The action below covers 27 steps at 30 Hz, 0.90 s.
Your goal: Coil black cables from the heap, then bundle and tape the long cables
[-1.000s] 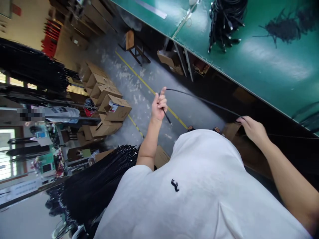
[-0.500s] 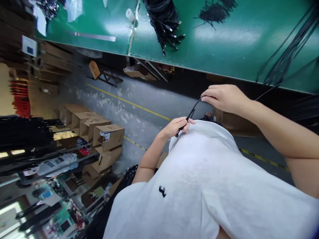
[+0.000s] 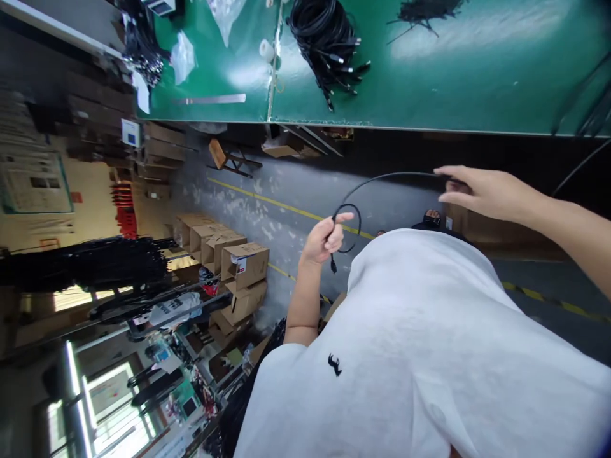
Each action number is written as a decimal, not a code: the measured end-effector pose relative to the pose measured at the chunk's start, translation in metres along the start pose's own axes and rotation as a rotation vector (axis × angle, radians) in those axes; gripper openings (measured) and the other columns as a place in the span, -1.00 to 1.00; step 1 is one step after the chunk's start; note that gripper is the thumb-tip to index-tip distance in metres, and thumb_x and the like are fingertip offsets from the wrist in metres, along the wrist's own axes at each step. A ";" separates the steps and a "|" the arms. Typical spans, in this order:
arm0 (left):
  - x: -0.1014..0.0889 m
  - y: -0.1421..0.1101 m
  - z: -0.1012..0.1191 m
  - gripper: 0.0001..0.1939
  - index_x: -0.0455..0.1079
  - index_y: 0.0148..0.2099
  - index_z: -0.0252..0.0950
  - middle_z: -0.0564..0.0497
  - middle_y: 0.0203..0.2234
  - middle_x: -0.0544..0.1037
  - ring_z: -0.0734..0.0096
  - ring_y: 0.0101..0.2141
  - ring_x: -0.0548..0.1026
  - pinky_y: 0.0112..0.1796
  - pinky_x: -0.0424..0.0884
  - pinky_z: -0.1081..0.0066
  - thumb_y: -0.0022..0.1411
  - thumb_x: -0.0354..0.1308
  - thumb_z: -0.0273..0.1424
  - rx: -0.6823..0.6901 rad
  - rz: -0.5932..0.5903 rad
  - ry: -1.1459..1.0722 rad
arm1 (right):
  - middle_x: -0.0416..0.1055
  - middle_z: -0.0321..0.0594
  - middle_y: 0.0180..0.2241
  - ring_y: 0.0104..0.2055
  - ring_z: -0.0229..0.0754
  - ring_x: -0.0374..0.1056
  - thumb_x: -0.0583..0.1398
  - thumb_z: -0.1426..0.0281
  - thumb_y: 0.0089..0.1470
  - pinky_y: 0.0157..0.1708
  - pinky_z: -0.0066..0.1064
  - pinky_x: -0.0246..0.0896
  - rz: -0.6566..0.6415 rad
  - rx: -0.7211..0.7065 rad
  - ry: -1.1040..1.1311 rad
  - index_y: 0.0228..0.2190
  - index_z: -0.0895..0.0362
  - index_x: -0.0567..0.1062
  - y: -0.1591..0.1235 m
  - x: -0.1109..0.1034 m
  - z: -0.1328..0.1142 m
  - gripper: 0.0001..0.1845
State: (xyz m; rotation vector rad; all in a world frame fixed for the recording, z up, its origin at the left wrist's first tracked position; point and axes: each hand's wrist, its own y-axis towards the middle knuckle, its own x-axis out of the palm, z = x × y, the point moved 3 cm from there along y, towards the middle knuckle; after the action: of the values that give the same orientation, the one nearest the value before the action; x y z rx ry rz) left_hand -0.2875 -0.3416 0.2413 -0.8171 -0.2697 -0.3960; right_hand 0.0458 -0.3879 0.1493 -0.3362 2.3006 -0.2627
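A thin black cable [image 3: 377,177] runs between my two hands, in front of the white shirt. My left hand [image 3: 325,239] is closed on it near one end, with the index finger stretched out. A small loop of the cable stands beside that finger, and a black connector hangs below the fist. Farther right, my right hand [image 3: 458,184] pinches the cable between thumb and fingers, and the stretch between the hands bows upward. More cable shows beyond the right wrist, toward the right edge.
A green workbench [image 3: 458,95] spans the top, with a coiled bundle of black cables [image 3: 324,44], a pile of black ties [image 3: 429,11], a white roll [image 3: 266,51] and a metal ruler [image 3: 214,99]. Cardboard boxes [image 3: 251,264] and a wooden stool [image 3: 218,154] stand on the floor.
My right hand has moved right, away from my left, drawing out a longer stretch of cable. A loop now shows at my left hand. The whole view has shifted.
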 end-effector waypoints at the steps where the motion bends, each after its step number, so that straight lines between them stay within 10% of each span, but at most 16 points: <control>1: 0.005 0.004 -0.007 -0.66 0.50 -0.03 -0.42 0.19 -0.73 0.20 0.69 -0.75 0.05 -0.72 0.05 0.61 0.35 0.10 -0.25 -0.042 -0.064 0.057 | 0.51 -0.10 -0.06 -0.16 -0.10 0.42 0.13 0.10 0.22 -0.23 -0.34 0.18 0.002 -0.061 0.036 0.26 0.07 0.28 0.006 -0.004 -0.017 -0.35; 6: 0.031 0.015 -0.029 -0.43 0.50 0.04 -0.42 0.08 -0.63 0.41 0.60 -0.65 0.30 -0.59 0.22 0.54 0.14 0.31 -0.08 -0.099 -0.288 0.200 | 0.54 -0.24 -0.15 -0.16 -0.15 0.42 -0.05 0.15 0.31 -0.28 -0.40 0.14 -0.088 -0.410 0.030 -0.11 0.01 0.57 0.030 -0.010 -0.097 -0.55; 10: 0.038 0.017 -0.037 -0.56 0.53 -0.07 -0.43 0.18 -0.72 0.23 0.69 -0.73 0.09 -0.68 0.05 0.58 0.17 0.30 -0.15 -0.177 -0.318 0.164 | 0.54 -0.24 -0.25 -0.27 -0.19 0.41 -0.02 0.17 0.29 -0.37 -0.41 0.07 -0.055 -0.456 -0.032 -0.19 0.03 0.58 0.034 -0.008 -0.116 -0.59; 15: 0.022 0.007 -0.020 -0.58 0.50 -0.28 -0.34 0.29 -0.78 -0.19 0.70 -0.79 -0.27 -0.77 -0.23 0.60 0.42 -0.04 -0.18 -0.056 -0.036 -0.037 | 0.52 -0.16 -0.08 -0.06 -0.15 0.39 -0.07 0.15 0.34 -0.11 -0.40 0.15 -0.042 -0.301 0.062 -0.10 0.11 0.55 0.046 -0.006 -0.050 -0.52; 20: 0.006 -0.013 0.021 -0.53 0.43 0.06 -0.14 0.25 -0.73 -0.19 0.62 -0.78 -0.26 -0.79 -0.28 0.56 0.48 -0.24 -0.09 0.310 0.264 -0.190 | 0.49 0.08 -0.04 -0.07 -0.06 0.37 -0.01 0.27 0.33 -0.17 -0.32 0.14 -0.048 -0.061 -0.202 -0.07 0.24 0.54 0.010 0.019 0.023 -0.58; 27: 0.024 0.026 0.006 -0.61 0.48 -0.06 -0.28 0.20 -0.67 0.15 0.72 -0.75 0.03 -0.73 -0.04 0.66 0.48 -0.13 -0.21 0.087 0.166 -0.132 | 0.51 -0.07 -0.33 -0.34 -0.11 0.37 -0.04 0.35 0.32 -0.43 -0.33 0.03 -0.276 -0.526 -0.315 -0.10 0.10 0.54 -0.048 0.036 -0.080 -0.63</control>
State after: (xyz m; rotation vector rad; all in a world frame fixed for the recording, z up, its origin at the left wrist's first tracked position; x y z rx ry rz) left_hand -0.2547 -0.3271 0.2376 -0.7750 -0.3373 -0.1737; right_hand -0.0290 -0.4383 0.1931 -0.8958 1.9765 0.2549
